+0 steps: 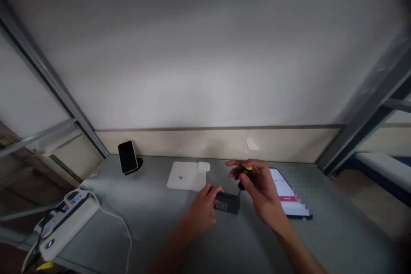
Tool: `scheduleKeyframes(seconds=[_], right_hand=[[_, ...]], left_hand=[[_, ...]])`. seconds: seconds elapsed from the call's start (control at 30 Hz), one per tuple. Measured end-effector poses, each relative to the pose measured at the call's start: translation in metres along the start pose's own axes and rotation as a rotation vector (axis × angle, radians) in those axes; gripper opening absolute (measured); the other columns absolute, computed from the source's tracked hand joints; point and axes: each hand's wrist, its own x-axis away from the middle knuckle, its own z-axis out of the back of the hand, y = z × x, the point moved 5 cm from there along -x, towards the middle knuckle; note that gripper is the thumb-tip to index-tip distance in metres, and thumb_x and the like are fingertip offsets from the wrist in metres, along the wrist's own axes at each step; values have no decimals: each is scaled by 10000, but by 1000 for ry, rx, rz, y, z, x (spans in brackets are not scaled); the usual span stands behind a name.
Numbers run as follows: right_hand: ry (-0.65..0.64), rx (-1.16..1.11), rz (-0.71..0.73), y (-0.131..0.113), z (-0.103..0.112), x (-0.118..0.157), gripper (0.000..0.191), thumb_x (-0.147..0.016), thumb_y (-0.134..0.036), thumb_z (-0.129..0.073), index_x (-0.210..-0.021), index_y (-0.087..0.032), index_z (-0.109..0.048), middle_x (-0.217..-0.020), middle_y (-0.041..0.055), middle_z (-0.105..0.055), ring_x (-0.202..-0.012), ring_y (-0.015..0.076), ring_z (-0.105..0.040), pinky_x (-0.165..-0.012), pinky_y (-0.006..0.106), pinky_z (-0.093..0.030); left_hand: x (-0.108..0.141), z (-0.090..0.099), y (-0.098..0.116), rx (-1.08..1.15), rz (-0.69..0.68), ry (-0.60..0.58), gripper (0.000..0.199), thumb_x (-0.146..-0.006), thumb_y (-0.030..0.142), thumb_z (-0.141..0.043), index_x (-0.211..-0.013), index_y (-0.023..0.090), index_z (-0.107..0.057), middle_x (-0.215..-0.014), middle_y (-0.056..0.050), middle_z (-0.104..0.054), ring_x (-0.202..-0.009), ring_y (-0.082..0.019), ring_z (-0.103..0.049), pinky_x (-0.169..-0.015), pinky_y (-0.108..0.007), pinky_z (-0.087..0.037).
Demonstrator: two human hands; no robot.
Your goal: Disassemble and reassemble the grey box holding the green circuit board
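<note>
My left hand [205, 207] is closed on the left end of a small dark grey box [229, 204] with a row of slots and a pale label, resting on the grey desk. My right hand [261, 188] grips a black and yellow screwdriver [246, 175] between thumb and fingers. Its shaft points down to the box's right back corner; whether the tip touches a screw is too small to tell. Behind the left hand lies a white paper [184, 175] with several tiny dark specks on it, perhaps screws. A small white case [203, 166] sits at the paper's top right corner.
Right of my right hand lies a tablet [289, 195] with a lit screen. A phone [127, 156] leans on a stand at the back left. At the left edge is a white power strip [69, 227] with cables. Metal posts and a white wall border the desk.
</note>
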Motion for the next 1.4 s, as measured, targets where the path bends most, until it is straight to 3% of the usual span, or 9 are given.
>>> scheduleKeyframes(seconds=[0.1, 0.23, 0.37, 0.5, 0.73, 0.93, 1.07, 1.27, 1.4], right_hand=[[16, 46, 59, -1, 4, 0, 92, -1036, -331, -637, -1121, -306, -663, -1205, 64, -627, -938, 195, -620, -723, 312, -514], [33, -29, 26, 6, 10, -2, 122, -1054, -364, -600, -1098, -287, -683, -1097, 76, -682, -1012, 235, -644, -768, 339, -521], [55, -121, 18, 8, 9, -3, 161, -1067, -445, -564, -1062, -285, -588, -993, 52, -709, -892, 210, -650, -745, 335, -503], [109, -106, 43, 3, 5, -4, 246, -1013, -354, -693, -1029, -315, -451, -868, -29, -674, -767, 156, -619, -659, 268, -458], [116, 11, 61, 3, 7, -4, 145, -1036, -403, -634, -1141, -306, -614, -1044, 34, -622, -834, 174, -587, -697, 296, -493], [119, -17, 16, 10, 13, -2, 202, -1062, -438, -565, -1108, -270, -667, -955, 55, -663, -839, 213, -624, -709, 331, -510], [106, -114, 7, 8, 6, -4, 229, -1077, -480, -507, -1080, -289, -633, -919, 27, -620, -724, 189, -611, -624, 320, -495], [93, -16, 121, -3, 7, -6, 111, -968, -365, -740, -1004, -297, -659, -958, 11, -542, -808, 180, -597, -638, 298, -474], [42, -8, 51, 4, 11, -2, 141, -1027, -366, -654, -1140, -311, -716, -976, 44, -654, -853, 206, -635, -684, 324, -501]], left_hand=[[0, 0, 0, -6, 6, -5, 693, -704, -123, -454, -1286, 238, -566, -1138, -42, -483, -990, -174, -562, -914, -291, -577], [1, -1, -2, 13, -6, 0, 718, -691, -133, -427, -1286, 246, -561, -1140, -36, -480, -1000, -166, -556, -921, -286, -573], [2, -2, -3, 18, -13, 18, 710, -708, -135, -416, -1287, 252, -554, -1134, -34, -473, -991, -160, -559, -903, -274, -578], [1, -1, -2, 10, -21, 8, 687, -724, -129, -424, -1285, 246, -553, -1134, -38, -473, -988, -167, -560, -899, -280, -577], [0, -1, -1, 3, 6, -5, 665, -720, -130, -435, -1263, 230, -566, -1147, -47, -476, -1007, -179, -556, -919, -295, -576], [0, -3, -4, 14, 8, -3, 700, -731, -131, -433, -1303, 251, -563, -1142, -38, -472, -1013, -172, -563, -932, -291, -581], [0, -3, -4, 21, 7, -12, 692, -733, -128, -429, -1295, 256, -560, -1145, -38, -475, -1000, -165, -556, -919, -280, -580], [1, -2, -2, 14, -6, -4, 692, -718, -118, -433, -1289, 253, -556, -1139, -37, -481, -1011, -172, -550, -904, -280, -579], [1, -3, -6, 6, 6, 8, 684, -738, -119, -427, -1297, 255, -552, -1153, -38, -481, -1012, -167, -556, -902, -269, -576]])
